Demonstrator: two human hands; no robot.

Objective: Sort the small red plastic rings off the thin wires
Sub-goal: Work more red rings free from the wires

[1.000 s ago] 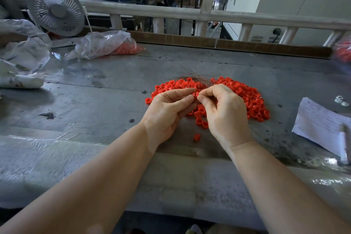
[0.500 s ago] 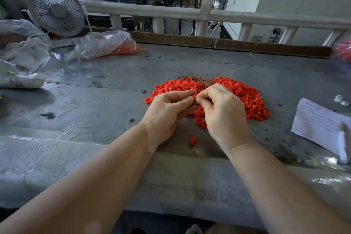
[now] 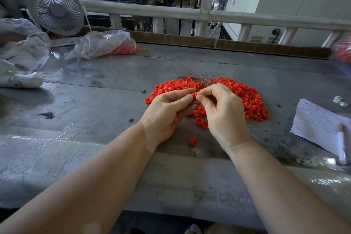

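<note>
While both are pinching one red ring at frame centre, the left hand and right hand are hovering over the ring pile. Thin wires are lying just behind; bare table is stretching left, a paper note sitting right.

Handwritten lines on white paper sheet at right table edge, too small and blurred to read. No other legible text, labels, numbers.

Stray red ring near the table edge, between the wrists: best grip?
Pinch the stray ring across its outer wall from above, probably. It lies alone on the bare table, seemingly tipped on its side, apart from the pile, so fingers have room on both flanks.
</note>
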